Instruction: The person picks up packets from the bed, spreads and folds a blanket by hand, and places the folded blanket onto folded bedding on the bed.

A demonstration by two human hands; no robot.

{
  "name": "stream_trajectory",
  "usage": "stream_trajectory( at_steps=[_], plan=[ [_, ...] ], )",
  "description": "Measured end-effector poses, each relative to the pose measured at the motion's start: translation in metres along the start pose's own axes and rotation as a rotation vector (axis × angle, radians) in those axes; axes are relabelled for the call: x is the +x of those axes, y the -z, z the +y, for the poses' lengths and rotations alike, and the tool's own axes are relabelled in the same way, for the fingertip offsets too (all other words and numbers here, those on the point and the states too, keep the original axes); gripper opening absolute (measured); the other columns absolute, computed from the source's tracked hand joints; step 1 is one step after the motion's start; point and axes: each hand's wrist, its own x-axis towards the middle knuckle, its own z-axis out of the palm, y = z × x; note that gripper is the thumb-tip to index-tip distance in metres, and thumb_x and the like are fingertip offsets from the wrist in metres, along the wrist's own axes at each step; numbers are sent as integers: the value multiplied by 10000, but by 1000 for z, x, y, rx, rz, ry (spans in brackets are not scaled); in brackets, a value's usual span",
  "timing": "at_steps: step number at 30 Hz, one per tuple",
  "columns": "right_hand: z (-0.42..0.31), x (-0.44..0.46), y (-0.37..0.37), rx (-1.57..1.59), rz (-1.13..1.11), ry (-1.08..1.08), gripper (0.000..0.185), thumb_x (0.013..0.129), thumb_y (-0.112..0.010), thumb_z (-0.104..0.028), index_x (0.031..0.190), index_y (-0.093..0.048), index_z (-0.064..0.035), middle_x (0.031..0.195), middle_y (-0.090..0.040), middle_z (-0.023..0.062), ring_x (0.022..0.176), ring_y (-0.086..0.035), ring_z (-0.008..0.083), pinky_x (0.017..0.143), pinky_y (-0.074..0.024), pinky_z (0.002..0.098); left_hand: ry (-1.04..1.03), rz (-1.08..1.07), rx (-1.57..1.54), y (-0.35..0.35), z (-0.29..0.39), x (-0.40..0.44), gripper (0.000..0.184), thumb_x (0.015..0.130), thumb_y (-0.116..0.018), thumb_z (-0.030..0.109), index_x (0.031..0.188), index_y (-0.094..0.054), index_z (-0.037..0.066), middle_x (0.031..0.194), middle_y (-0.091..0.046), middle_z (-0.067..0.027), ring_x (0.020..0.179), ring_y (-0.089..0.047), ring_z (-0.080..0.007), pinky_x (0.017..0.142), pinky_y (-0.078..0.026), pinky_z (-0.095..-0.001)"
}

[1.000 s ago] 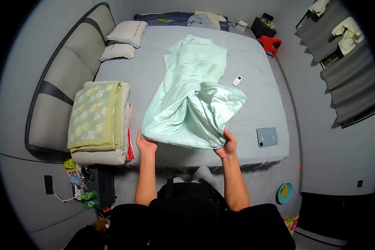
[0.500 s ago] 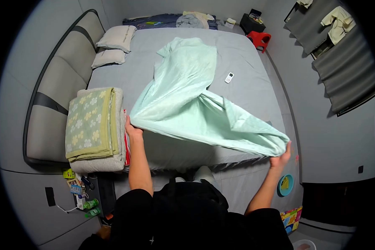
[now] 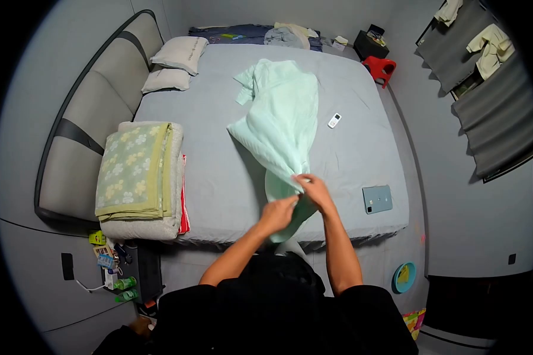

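Observation:
A mint-green cloth [image 3: 284,112] lies along the middle of the bed [image 3: 213,124], its near part gathered and lifted toward me. My left hand [image 3: 278,214] is closed on the gathered near edge. Just above and to the right of it, my right hand [image 3: 314,190] pinches the same cloth. The two hands are close together, and a part of the cloth hangs below them over the bed's front edge. A white remote control [image 3: 334,120] lies to the right of the cloth.
Folded blankets [image 3: 133,171] are stacked at the left by the headboard [image 3: 95,106], with pillows [image 3: 179,54] behind. A tablet [image 3: 377,199] lies at the bed's right front. A nightstand [image 3: 147,266] stands at lower left, a blue basin [image 3: 404,278] on the floor at right.
Both hands have come together at the middle from wide apart. The spread near edge of the cloth is now gathered narrow between them, and the tablet is uncovered.

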Motion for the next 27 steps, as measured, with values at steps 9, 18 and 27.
stream_trajectory(
  at_steps=[9,18,27],
  plan=[
    [0,-11,-21,74,-281,48,216,866,-685,-196,851,-713,17,717,-646,-2,623,-544,69,580,-435,245,667,67,-1101,-13,-66,-31,454,1011,-456,451,1274,-507,85,1020,-695,-85,748,-659,-160,688,-544,-340],
    [6,-57,17,534,-570,20,232,938,-648,-218,962,-692,8,877,-662,-1,782,-568,64,706,-446,215,712,495,-1889,-37,-151,66,603,1009,-328,449,1432,-401,25,1457,-440,-164,1312,-441,-340,1116,-331,-480],
    [66,-75,124,711,-559,1,182,857,-722,-159,892,-692,16,818,-682,27,727,-605,83,661,-469,213,646,937,-1847,30,-215,84,410,958,-456,162,1303,-485,-58,1330,-536,-206,1246,-503,-350,1097,-375,-476]
  ],
)
